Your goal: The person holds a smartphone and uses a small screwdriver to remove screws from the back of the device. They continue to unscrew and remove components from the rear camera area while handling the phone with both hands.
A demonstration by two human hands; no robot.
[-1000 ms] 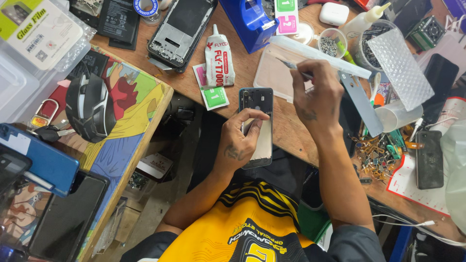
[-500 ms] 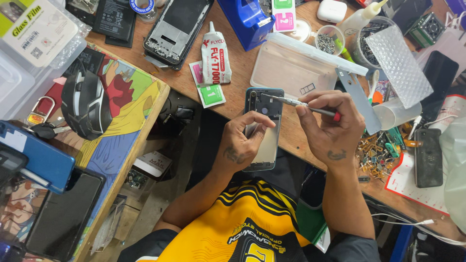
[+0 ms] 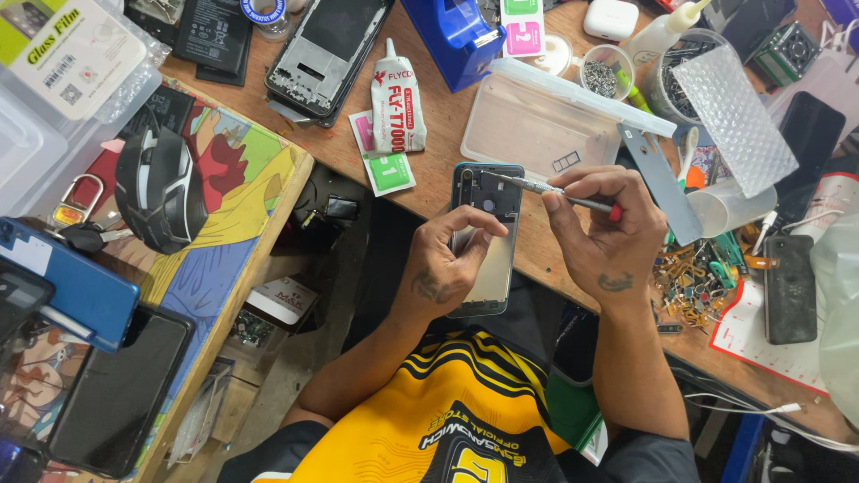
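- Two hands at work over one opened phone, held above the near edge of the wooden bench.
- Left hand wrapped around the phone from its left side, thumb and forefinger pinched on the upper part of the frame, remaining fingers curled behind.
- Phone tilted slightly, back cover off, dark camera end pointing away from the body, pale shiny plate over the lower half.
- Right hand closed on a thin metal tool with a red end, gripped between thumb and fingertips like a pen.
- Tip of the tool resting at the upper right part of the phone, near the camera end.
- Clear plastic tray lying on the bench just beyond the hands, lid edge raised along its far side.
- White glue tube to the left of the tray, standing over two small green and pink sachets.
- Another stripped phone frame further left, near the bench's far edge.
- Black computer mouse on a colourful mat at the left, a padlock beside it.
- Heap of small loose parts right of the right hand, with a dark phone lying flat beyond it.
- Sheet of bubble wrap and a clear cup at upper right.
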